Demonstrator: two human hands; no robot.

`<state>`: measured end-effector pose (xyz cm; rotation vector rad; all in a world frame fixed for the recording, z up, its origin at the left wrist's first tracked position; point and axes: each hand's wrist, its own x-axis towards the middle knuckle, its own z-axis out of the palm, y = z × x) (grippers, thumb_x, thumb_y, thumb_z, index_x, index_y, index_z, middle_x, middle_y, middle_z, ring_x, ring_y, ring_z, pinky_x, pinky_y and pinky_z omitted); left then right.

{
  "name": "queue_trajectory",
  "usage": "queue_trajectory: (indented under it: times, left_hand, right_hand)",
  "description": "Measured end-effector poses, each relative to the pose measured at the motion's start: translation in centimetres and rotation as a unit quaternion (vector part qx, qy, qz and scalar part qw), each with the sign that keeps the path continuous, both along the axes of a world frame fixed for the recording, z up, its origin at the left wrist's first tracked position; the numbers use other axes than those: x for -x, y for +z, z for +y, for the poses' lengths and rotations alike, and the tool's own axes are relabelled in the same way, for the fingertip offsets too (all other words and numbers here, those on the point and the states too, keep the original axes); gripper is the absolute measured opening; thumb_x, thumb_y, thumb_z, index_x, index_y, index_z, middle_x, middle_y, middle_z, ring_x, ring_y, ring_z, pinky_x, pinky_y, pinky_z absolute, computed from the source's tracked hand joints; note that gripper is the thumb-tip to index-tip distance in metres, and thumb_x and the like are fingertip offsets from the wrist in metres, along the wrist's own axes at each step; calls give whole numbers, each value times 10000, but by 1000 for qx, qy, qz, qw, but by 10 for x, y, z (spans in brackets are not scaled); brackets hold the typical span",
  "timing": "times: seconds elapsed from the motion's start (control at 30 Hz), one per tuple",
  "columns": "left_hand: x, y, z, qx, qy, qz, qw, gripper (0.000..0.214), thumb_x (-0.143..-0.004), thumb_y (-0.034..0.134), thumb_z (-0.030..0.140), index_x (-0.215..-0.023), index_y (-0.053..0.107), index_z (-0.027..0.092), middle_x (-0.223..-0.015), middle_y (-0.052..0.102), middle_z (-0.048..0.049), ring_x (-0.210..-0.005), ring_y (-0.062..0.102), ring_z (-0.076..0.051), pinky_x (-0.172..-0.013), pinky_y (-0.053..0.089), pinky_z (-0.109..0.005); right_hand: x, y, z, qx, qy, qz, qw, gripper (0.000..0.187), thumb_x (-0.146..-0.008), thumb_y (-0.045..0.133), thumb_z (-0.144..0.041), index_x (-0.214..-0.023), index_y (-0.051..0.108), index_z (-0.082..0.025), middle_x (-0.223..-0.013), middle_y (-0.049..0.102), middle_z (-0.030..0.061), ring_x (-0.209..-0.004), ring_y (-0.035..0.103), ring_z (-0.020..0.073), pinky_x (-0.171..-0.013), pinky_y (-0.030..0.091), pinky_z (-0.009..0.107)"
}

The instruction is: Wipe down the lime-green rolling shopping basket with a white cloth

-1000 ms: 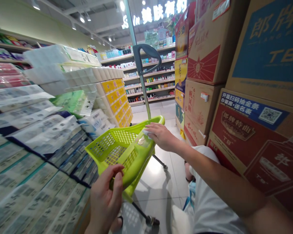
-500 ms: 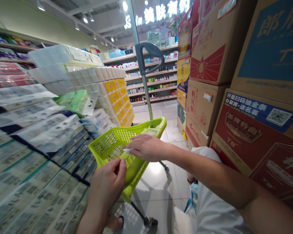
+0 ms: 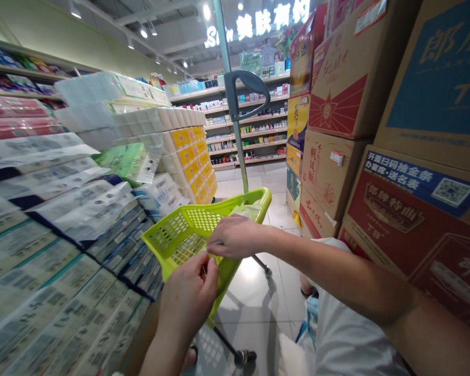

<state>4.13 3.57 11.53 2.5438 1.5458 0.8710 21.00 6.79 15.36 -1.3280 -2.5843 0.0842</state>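
Observation:
A lime-green basket cart (image 3: 170, 230) with perforated sides stands in front of me. Over its near rim, my right hand (image 3: 235, 237) is closed, with a small pale piece at its fingertips, mostly covered. My left hand (image 3: 190, 284) is just below and to the left, fingers curled and thumb pressed in, its fingertips meeting those of my right hand. What my left fingers pinch, if anything, is hidden. Behind my right hand, a pale yellow-green packet (image 3: 247, 210) lies at the basket's far end.
A metal pole with a grey handle (image 3: 250, 94) rises from the cart. Stacked tissue packs (image 3: 62, 261) line the left side; printed cartons (image 3: 407, 198) tower on the right. White-clothed legs (image 3: 344, 313) and a pale bag (image 3: 292, 355) are low at right. Stocked shelves (image 3: 254, 115) stand behind.
My left hand has moved up and right until its fingertips meet my right hand's. The white piece at my right fingers shows less than before. The view has shifted slightly.

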Motion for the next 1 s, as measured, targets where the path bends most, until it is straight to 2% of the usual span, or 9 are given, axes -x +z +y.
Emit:
queue_trajectory:
  times: [0.1, 0.27, 0.33, 0.47, 0.63, 0.73, 0.87, 0.93, 1.0]
  left_hand:
    - [0, 1, -2, 4, 2, -2, 1000, 299, -837, 398, 365, -582, 478, 232, -525, 570, 9, -488, 519, -146, -489, 265, -262]
    - [0, 2, -5, 6, 15, -7, 1000, 324, -833, 397, 382, -549, 433, 230, -488, 527, 15, -468, 497, -142, -484, 262, -260]
    - [-1, 1, -4, 5, 18, -6, 1000, 315, -832, 395, 372, -555, 442, 229, -495, 535, 12, -478, 503, -144, -486, 255, -263]
    - [1, 0, -3, 13, 16, -10, 1000, 327, -839, 381, 380, -558, 447, 227, -499, 538, 12, -479, 499, -141, -490, 253, -266]
    - [4, 2, -5, 36, 15, -7, 999, 331, -855, 357, 389, -612, 505, 219, -576, 592, 0, -547, 542, -146, -524, 285, -262]
    - [3, 4, -7, 48, 31, 11, 998, 340, -861, 338, 379, -586, 453, 215, -556, 559, 2, -545, 522, -140, -534, 285, -257]
    - [-1, 6, -8, 51, 44, 17, 998, 342, -857, 326, 378, -569, 414, 218, -540, 538, 2, -536, 506, -140, -533, 279, -260]
    - [-2, 6, -7, 53, 46, 18, 997, 336, -855, 323, 373, -574, 424, 218, -549, 547, -2, -542, 512, -144, -532, 280, -261]
    - [-2, 5, -6, 54, 45, 18, 997, 335, -857, 317, 367, -583, 442, 217, -560, 559, -5, -550, 518, -147, -535, 285, -262]
  right_hand:
    - [-1, 2, 2, 32, 0, -1, 999, 346, -947, 404, -420, -919, 718, -277, -1029, 727, 5, -1008, 630, 219, -813, 451, 307]
    - [-36, 9, 35, 91, -151, 8, 984, 428, -949, 354, -423, -942, 722, -204, -1049, 718, 85, -907, 666, 249, -712, 476, 312]
    - [-41, 9, 39, 91, -176, 11, 980, 421, -949, 360, -404, -935, 723, -191, -1044, 717, 98, -899, 668, 251, -715, 480, 316]
    - [-22, -4, 13, 1, -53, 29, 998, 312, -953, 421, -344, -970, 714, -238, -1021, 722, 46, -1004, 633, 221, -861, 463, 335]
    - [-7, -24, -24, -107, 81, 83, 987, 262, -950, 480, -338, -1093, 685, -258, -1177, 679, -6, -1192, 535, 201, -1037, 376, 362]
    - [-27, -28, -13, -113, 61, 103, 986, 312, -971, 440, -355, -1137, 668, -222, -1227, 658, 26, -1185, 548, 203, -1036, 387, 365]
    - [-56, -32, 13, -108, -56, 127, 984, 366, -996, 373, -350, -1157, 661, -191, -1225, 657, 69, -1214, 537, 236, -1052, 379, 430]
    - [-57, -36, 13, -116, -100, 143, 978, 358, -991, 386, -349, -1188, 647, -202, -1261, 636, 70, -1273, 488, 250, -1082, 344, 455]
    - [-47, -41, -1, -122, -94, 154, 976, 340, -984, 408, -359, -1215, 631, -246, -1296, 615, 42, -1316, 441, 250, -1102, 311, 466]
